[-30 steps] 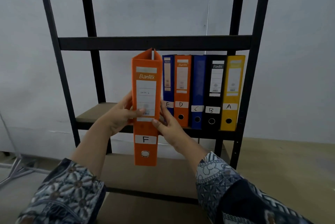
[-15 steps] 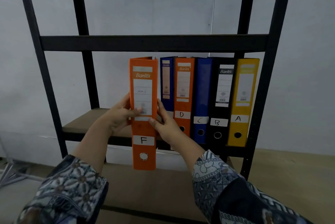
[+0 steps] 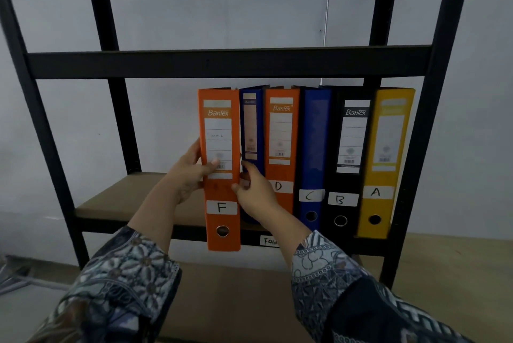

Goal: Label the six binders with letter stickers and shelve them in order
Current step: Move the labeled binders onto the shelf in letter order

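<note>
My right hand (image 3: 255, 195) hides the letter on the blue binder (image 3: 252, 126). It and my left hand (image 3: 188, 176) grasp the orange F binder (image 3: 220, 165) upright, fingers round its sides, just left of that blue binder.
</note>
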Demonstrator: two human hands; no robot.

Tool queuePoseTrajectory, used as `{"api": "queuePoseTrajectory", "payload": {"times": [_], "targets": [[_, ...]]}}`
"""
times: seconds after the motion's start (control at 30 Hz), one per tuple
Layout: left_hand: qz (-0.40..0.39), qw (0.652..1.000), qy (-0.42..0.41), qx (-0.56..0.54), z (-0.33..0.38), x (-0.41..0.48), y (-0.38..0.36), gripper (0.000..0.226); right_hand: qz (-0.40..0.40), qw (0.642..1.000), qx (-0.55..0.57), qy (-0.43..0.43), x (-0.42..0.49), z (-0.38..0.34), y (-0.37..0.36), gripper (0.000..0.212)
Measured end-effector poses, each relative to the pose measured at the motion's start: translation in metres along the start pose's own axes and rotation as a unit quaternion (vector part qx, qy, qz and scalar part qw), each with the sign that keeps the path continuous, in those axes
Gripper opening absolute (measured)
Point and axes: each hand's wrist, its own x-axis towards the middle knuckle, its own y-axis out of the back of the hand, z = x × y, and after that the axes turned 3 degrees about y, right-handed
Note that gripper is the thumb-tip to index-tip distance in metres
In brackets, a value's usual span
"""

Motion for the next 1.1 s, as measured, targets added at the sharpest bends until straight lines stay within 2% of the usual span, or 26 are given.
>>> {"api": "queuePoseTrajectory", "payload": {"times": [0.13, 0.43, 0.6, 0.83, 1.1], "targets": [[0.04, 0.999, 0.011, 0.033, -0.003, 0.021, 0.003, 0.063, -0.016, 0.999, -0.022, -0.019, 0.007, 0.012, -0.008, 0.052], [0.061, 0.997, -0.006, 0.049, -0.012, 0.046, 0.002, 0.065, -0.053, 0.997, -0.005, -0.06, 0.013, 0.029, -0.023, 0.068], [0.07, 0.996, -0.008, 0.054, -0.014, 0.057, 0.001, 0.062, -0.059, 0.995, -0.025, -0.081, 0.006, 0.043, -0.028, 0.057], [0.089, 0.993, 0.0, 0.072, -0.014, 0.066, 0.0, 0.061, -0.063, 0.992, -0.045, -0.104, 0.016, 0.05, -0.036, 0.072], [0.107, 0.99, -0.002, 0.096, -0.015, 0.069, -0.002, 0.061, -0.069, 0.99, -0.057, -0.104, 0.017, 0.052, -0.038, 0.077]]}}
